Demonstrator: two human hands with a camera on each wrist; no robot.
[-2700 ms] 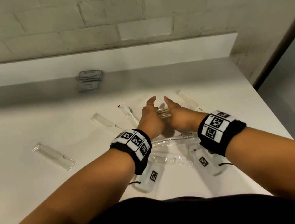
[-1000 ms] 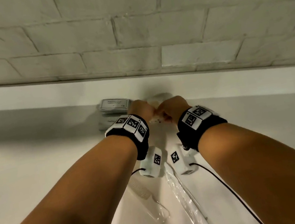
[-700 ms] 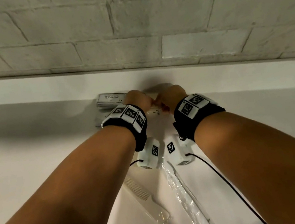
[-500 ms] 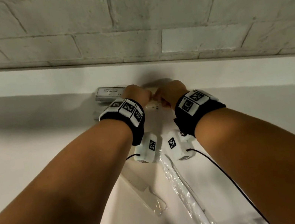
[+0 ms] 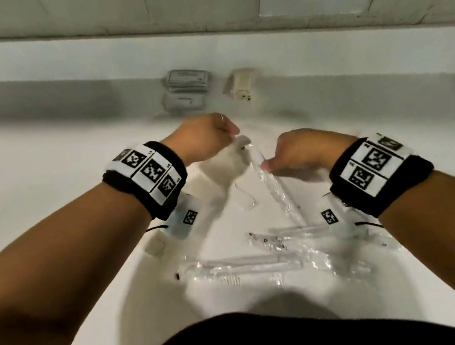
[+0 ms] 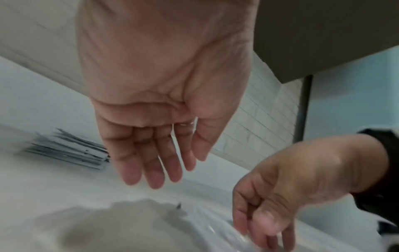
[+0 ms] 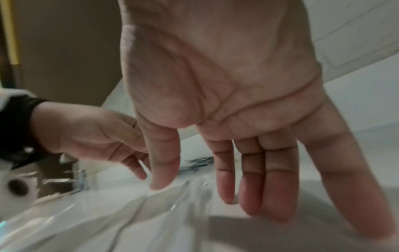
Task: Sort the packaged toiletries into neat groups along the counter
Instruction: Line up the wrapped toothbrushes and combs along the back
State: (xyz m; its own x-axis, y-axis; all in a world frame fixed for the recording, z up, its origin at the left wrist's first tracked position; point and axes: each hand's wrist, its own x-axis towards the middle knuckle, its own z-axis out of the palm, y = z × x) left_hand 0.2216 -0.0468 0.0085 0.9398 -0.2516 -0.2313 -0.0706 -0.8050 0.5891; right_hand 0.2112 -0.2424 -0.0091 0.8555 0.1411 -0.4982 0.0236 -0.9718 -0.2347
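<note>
We see both forearms reaching over a white counter. The left hand hangs palm down, fingers loose and straight, holding nothing. The right hand hovers beside it, fingers relaxed and slightly apart, just above a clear-wrapped toiletry packet. More clear packets lie nearer us. Grey sachets and a small beige packet sit by the back wall.

Two hands over the counter, left and right, one marker wristband on each. At the back wall, two piles of grey sachets, the count in each too blurred to tell, and one small beige box beside them. Near the front, several clear wrapped packets; blur stops an exact count, at least four.
</note>
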